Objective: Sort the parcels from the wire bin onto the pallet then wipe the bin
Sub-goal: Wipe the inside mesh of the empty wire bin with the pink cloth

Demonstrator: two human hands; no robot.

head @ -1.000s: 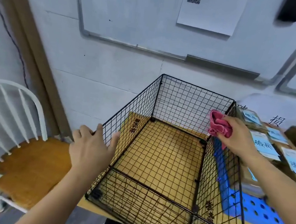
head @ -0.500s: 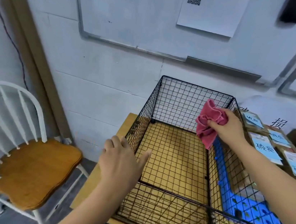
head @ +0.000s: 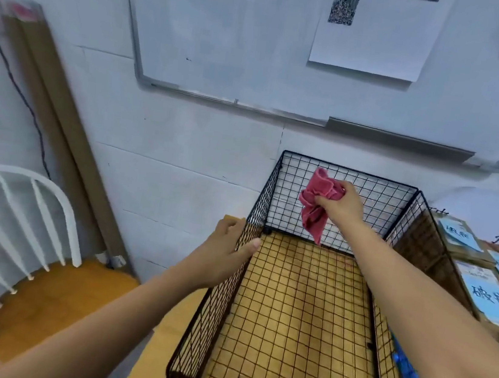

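No parcels (head: 470, 281) are lying in the wire bin (head: 349, 169); wiping is starting, right hand (head: 339, 205) clutching the pink cloth (head: 315, 210), left hand (head: 223, 258) gripping the bin's rim

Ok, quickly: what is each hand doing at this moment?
Left hand: grips the left rim of the black wire bin.
Right hand: holds a crumpled pink cloth.
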